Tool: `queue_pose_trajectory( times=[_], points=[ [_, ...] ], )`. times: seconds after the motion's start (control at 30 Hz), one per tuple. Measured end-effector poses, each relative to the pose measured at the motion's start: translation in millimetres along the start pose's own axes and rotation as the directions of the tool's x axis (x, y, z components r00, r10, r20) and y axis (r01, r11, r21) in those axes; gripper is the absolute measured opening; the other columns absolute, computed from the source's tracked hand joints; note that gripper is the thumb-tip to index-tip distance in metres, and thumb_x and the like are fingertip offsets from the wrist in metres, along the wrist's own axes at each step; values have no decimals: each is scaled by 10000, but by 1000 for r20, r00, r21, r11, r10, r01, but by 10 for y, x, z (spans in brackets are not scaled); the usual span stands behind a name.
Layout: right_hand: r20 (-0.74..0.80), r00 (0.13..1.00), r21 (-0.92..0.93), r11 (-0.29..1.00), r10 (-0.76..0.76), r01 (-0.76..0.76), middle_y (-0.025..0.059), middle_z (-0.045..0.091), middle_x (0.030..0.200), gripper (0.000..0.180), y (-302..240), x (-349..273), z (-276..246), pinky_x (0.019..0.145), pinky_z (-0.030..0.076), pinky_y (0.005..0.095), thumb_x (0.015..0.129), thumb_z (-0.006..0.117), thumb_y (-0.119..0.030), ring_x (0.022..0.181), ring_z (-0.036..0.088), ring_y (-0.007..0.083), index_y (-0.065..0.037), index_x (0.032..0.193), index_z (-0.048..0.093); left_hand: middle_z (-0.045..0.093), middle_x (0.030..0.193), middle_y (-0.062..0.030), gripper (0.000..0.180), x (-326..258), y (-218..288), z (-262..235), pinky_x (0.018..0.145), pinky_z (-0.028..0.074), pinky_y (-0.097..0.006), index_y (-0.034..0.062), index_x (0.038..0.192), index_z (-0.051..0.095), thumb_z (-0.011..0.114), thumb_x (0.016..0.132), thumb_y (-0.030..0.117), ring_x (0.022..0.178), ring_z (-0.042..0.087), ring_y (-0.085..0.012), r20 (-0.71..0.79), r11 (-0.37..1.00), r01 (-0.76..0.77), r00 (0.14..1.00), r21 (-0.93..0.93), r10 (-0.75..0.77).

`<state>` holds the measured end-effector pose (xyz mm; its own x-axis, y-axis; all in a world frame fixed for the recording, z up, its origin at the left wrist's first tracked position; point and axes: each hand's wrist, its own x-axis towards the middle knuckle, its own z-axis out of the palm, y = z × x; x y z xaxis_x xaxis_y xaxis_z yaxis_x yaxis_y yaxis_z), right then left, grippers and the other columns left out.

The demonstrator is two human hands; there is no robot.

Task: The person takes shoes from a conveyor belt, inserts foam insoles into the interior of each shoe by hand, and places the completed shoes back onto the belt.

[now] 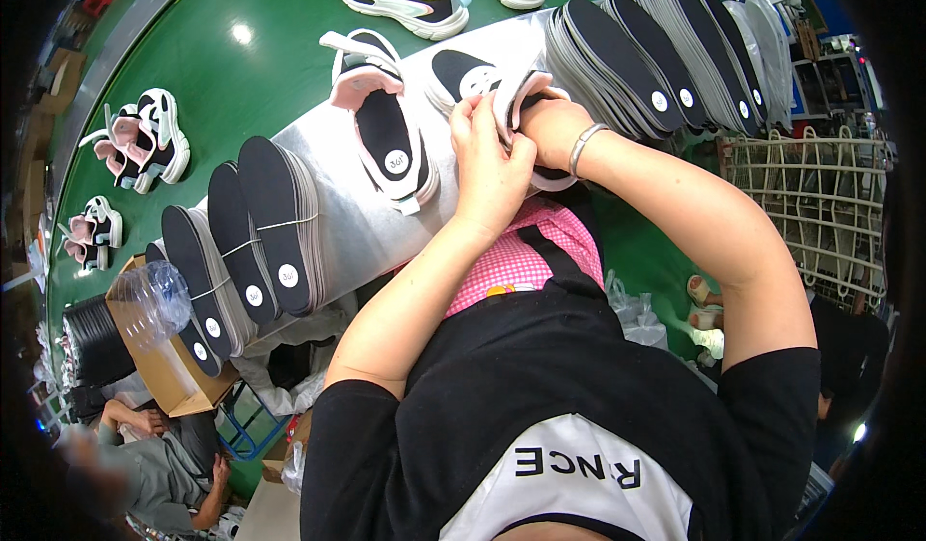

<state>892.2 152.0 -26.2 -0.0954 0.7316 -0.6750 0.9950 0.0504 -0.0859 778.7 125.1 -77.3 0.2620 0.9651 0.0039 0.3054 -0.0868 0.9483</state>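
Observation:
A sneaker (513, 97) with pink lining and pale trim is between my two hands, close in front of me on the grey work surface (371, 237). My left hand (485, 175) pinches its edge with thumb and fingers. My right hand (558, 131), a bracelet at the wrist, is closed at the shoe's opening, its fingertips partly hidden inside. Beyond my left fingers shows a black insole (460, 67) with a round white label; I cannot tell how far it sits inside the shoe. Just left stands another sneaker (381, 121), untouched, a labelled black insole lying in it.
Insole stacks (275, 223), some banded, line the left end; more insole stacks (617, 64) are at right. Several sneakers (145, 141) stand on the green surface (227, 68) beyond. A cardboard box (178, 377) holds clear plastic. A wire rack (810, 208) is at right; another person (164, 464) sits lower left.

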Motion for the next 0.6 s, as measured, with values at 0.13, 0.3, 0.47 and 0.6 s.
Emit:
queue_pose_trajectory(
  times=[0.13,0.3,0.47,0.6],
  points=[
    [-27,1000,-8,1000,5,-5,158,629,919,265,19,-4,45,822,440,347,762,494,-239,888,595,270,-50,873,641,317,1204,-234,544,1,0,6,821,401,-294,-60,1216,350,526,740,137,1025,425,-307,7,1000,-6,1000,-2,6],
    [-8,998,36,998,-57,57,173,623,885,232,141,15,77,761,459,371,756,516,-208,843,598,292,-28,838,637,301,1233,-236,565,10,1,30,827,398,-290,-69,1229,336,546,761,170,1025,435,-292,12,1000,1,1000,-1,-1],
    [-262,964,570,801,-35,184,78,606,744,199,324,-336,-161,621,461,255,815,540,-153,677,574,123,30,868,598,308,1228,-252,529,-12,193,-237,818,432,-346,-78,1214,338,550,798,170,1039,457,-309,188,951,205,969,-232,-163],
    [-334,924,786,596,186,165,23,596,790,224,695,-586,-91,604,443,202,858,517,-182,695,549,87,15,941,581,582,893,-128,308,-2,243,-662,665,483,-298,1,1096,499,554,825,137,721,597,-209,-82,971,-241,967,-3,240]
  ],
)
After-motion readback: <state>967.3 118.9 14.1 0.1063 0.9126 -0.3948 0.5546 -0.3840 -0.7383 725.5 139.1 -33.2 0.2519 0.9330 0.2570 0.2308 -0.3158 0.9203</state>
